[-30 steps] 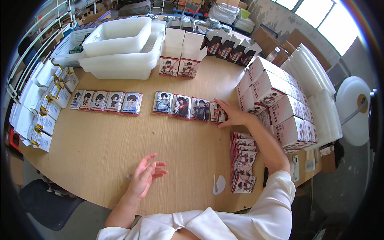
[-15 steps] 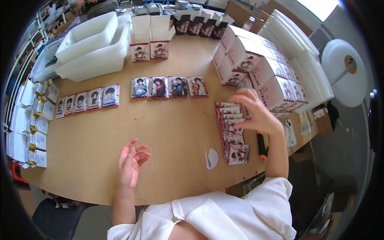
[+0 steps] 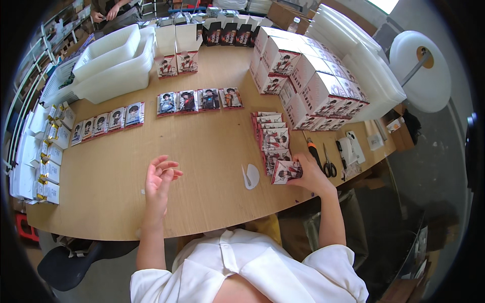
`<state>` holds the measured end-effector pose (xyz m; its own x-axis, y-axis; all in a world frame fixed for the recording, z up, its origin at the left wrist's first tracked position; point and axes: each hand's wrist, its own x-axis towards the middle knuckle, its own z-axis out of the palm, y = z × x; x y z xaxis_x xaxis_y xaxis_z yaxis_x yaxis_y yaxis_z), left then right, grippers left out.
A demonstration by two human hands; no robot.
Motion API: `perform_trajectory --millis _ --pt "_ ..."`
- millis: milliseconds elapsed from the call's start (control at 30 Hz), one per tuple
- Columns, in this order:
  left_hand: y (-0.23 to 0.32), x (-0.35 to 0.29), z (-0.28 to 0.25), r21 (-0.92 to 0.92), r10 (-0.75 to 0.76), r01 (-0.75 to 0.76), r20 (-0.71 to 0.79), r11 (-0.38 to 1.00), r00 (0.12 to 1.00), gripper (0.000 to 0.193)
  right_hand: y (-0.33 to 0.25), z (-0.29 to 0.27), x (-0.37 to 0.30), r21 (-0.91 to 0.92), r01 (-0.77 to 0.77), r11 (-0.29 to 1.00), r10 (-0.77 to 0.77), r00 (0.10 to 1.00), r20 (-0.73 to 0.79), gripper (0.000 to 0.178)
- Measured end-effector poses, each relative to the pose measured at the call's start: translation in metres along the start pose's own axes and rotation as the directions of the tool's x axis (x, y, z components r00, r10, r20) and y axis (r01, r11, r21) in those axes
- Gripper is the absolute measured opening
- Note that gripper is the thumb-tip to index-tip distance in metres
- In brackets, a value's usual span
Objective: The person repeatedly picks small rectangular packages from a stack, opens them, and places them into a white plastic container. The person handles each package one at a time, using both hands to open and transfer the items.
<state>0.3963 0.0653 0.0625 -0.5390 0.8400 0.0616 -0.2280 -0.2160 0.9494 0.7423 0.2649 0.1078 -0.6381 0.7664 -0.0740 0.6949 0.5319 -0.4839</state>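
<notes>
My right hand (image 3: pixel 314 175) pinches the right edge of a flat red-and-white packet (image 3: pixel 286 172) with a printed figure, at the near end of an overlapping row. Behind it the other red-and-white packets (image 3: pixel 276 139) lie partly on top of each other, running away from me. My left hand (image 3: pixel 160 178) hovers over the table to the left, palm turned inward, fingers loosely bent and apart, holding nothing. Between the hands, a white rounded flat tool (image 3: pixel 251 177) with a pointed tip lies on the table.
Picture packets (image 3: pixel 197 101) and smaller ones (image 3: pixel 107 123) lie in rows ahead. White boxes (image 3: pixel 323 83) are stacked at right, near an orange-black tool (image 3: pixel 314 152) and scissors (image 3: pixel 329 162). White tubs (image 3: pixel 113 70) and small white boxes (image 3: pixel 48 151) line the left. Another person's hands (image 3: pixel 106 14) show far off.
My right hand has come from above the middle of the packet row to its near end and taken hold of the front packet. The left hand stays open. The whole view has shifted.
</notes>
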Motion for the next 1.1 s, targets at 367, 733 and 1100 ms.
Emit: perform_trajectory --millis 367,733,1100 --pt "-0.02 -0.051 0.062 -0.118 -0.05 0.089 0.302 0.989 0.952 0.053 -0.094 0.074 -0.026 0.881 0.285 0.378 0.09 0.936 -0.341 0.022" --pt "-0.026 -0.05 0.043 -0.397 0.105 -0.147 -0.127 0.906 0.986 0.056 -0.126 0.117 -0.006 0.253 0.618 0.744 -0.419 0.727 -0.544 0.032" --pt "0.0 -0.057 0.002 -0.642 -0.147 0.164 0.081 0.749 0.986 0.054 -0.088 0.109 0.012 0.02 0.066 0.998 -0.06 0.97 -0.235 0.045"
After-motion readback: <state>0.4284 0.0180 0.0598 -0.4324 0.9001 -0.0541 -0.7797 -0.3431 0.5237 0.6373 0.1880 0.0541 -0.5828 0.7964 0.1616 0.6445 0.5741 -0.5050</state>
